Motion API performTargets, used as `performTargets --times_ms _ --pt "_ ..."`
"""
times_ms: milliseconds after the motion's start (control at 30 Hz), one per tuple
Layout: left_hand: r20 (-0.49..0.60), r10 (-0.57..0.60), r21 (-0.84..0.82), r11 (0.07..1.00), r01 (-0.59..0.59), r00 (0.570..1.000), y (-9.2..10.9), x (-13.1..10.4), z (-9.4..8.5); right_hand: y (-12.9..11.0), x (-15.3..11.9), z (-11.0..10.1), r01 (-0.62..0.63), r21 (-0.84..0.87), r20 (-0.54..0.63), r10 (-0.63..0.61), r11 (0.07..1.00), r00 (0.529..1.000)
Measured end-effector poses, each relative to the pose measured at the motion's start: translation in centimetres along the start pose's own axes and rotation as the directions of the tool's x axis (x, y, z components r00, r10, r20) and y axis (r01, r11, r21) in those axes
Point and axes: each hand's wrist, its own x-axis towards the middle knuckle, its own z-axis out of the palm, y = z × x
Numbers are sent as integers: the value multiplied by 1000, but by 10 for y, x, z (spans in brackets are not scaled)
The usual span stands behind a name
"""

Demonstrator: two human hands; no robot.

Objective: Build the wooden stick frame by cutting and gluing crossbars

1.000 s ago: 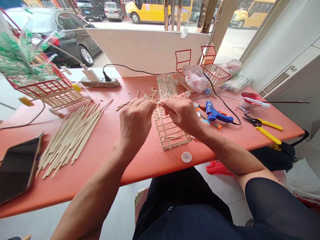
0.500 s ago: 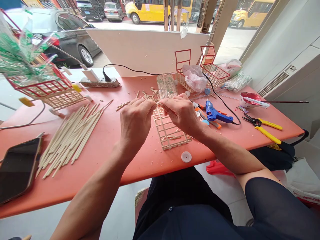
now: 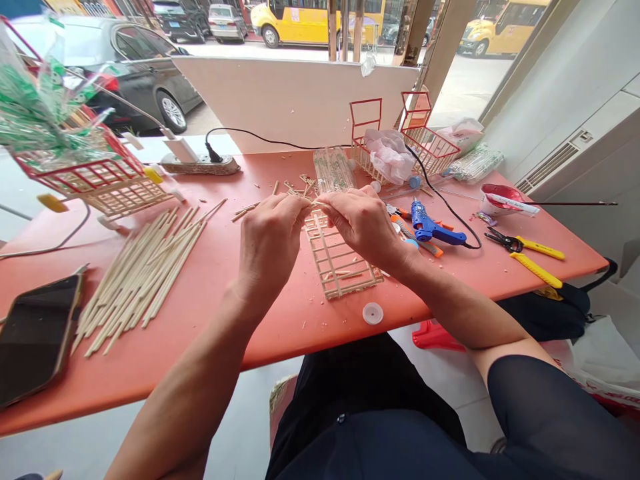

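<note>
My left hand (image 3: 273,237) and my right hand (image 3: 357,220) meet above the far end of a wooden stick lattice (image 3: 336,257). Fingers of both are pinched together, with a bit of pale material between the fingertips, too small to name. The lattice lies flat on the red table (image 3: 210,313), and a few short sticks rest on it. Beyond my hands are small stick pieces (image 3: 300,183) and a clear plastic packet (image 3: 333,168). A white round disc (image 3: 373,313) sits near the table's front edge.
Many long sticks (image 3: 145,273) and a phone (image 3: 37,333) lie at the left, below a red-rimmed cart (image 3: 95,177). To the right are a blue glue gun (image 3: 433,228), yellow-handled pliers (image 3: 530,257), a pink cup (image 3: 500,199) and stick baskets (image 3: 433,150). A power strip (image 3: 200,165) stands behind.
Both hands stay pinched in almost the same place, with only a slight shift of the fingers and wrists. The objects on the table have not moved.
</note>
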Motion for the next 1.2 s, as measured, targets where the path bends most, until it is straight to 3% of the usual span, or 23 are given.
performTargets --times_ms 400,933,1200 --pt "-18 -84 78 993 85 996 -1 -2 1 4 0 -1 10 -34 -13 -10 999 1000" --pt "-67 -17 48 999 21 998 0 -3 3 -1 -3 -2 31 -8 -66 -31 999 997" --pt "-44 -50 31 998 51 998 2 -2 1 -2 -3 -2 33 4 -70 -33 999 997"
